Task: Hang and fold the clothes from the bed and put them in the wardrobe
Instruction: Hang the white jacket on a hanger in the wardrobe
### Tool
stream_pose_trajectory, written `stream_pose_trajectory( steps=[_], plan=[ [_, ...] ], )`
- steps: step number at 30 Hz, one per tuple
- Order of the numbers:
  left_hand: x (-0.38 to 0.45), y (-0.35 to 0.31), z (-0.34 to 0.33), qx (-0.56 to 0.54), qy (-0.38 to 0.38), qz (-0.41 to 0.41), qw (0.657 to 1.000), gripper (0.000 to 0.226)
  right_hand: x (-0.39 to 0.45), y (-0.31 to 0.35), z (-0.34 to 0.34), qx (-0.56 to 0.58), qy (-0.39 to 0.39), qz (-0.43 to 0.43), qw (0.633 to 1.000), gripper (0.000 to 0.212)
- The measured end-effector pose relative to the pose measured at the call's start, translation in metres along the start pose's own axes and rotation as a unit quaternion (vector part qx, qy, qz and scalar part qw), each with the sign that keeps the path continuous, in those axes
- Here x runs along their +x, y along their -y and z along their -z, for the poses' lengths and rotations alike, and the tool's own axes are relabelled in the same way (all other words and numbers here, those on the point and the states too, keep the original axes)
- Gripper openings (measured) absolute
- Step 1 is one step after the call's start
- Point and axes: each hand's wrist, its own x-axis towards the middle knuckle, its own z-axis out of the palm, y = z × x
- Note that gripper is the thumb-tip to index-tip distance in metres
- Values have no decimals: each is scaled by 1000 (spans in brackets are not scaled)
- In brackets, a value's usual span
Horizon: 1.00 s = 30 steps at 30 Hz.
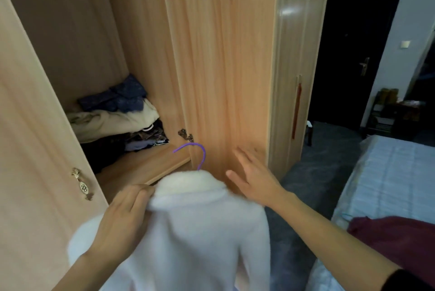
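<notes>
Closest, my left hand (pixel 122 217) grips the white fleece garment (pixel 188 239), its purple hanger hook (pixel 195 153) pointing up, nearer than my spread, unladen right hand (pixel 253 179) toward the wardrobe (pixel 223 55).

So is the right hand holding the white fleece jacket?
No. The right hand is open with straight fingers beside the collar, near the wardrobe door; only the left hand grips the white fleece jacket.

No words or brands can be read; the oval tag (pixel 83 187) on the wardrobe door (pixel 35 149) bears markings too small to make out.
</notes>
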Motion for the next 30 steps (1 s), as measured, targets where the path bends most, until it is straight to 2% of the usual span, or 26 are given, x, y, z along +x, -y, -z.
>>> stream_pose_trajectory(
  steps=[2,5,9,13,17,20,22,25,27,30],
  plan=[
    [3,2,5,12,-10,10,1000,41,-3,16,-8,40,42,36,998,61],
    [2,14,8,19,-25,46,998,39,3,35,-17,78,72,100,989,40],
    [-5,33,5,19,-34,80,996,51,24,52,-31,70,16,148,986,18],
    [-3,65,-1,20,-25,85,996,39,50,66,-61,111,-30,151,982,19],
    [7,103,-5,27,20,99,995,33,91,78,-81,116,-49,145,981,32],
    [22,142,3,35,97,82,991,32,120,81,-91,104,-31,129,986,23],
    [30,169,8,51,138,83,986,47,135,82,-99,98,-16,119,988,17],
    [42,196,6,103,142,129,976,64,153,79,-110,101,-12,125,987,15],
    [53,208,1,194,153,159,956,59,164,75,-117,101,-4,130,986,13],
    [64,221,-8,308,230,169,908,52,179,69,-126,98,1,145,985,13]
  ],
)
